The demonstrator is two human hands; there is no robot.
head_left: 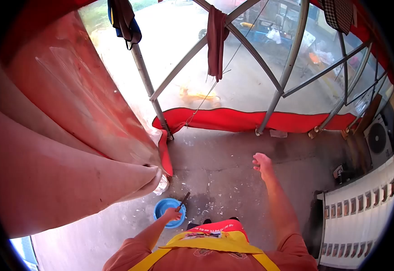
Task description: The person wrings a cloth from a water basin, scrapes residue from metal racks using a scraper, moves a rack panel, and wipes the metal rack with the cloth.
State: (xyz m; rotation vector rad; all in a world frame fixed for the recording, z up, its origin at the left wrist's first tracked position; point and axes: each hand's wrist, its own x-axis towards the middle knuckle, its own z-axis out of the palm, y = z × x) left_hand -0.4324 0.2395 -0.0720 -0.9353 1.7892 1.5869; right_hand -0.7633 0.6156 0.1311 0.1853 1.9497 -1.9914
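Observation:
Low in the head view, my left hand [173,214] is closed around a slim, dark knife-like tool [184,201] that points up and to the right. Directly at that hand is a round blue basin [161,207]. The hand overlaps the basin's right side, and I cannot tell whether the fingers also grip its rim. What lies inside the basin is too small to make out. My right hand [262,162] is stretched forward over the concrete floor, fingers loosely bent and a little apart, with nothing visible in it.
A large red and pale tarp [70,149] hangs on the left, with a white container [161,185] by its lower edge. Metal poles [273,106] with a red skirt [233,121] stand ahead. White scraps dot the concrete floor [233,180]. A slotted white unit [359,217] is at right.

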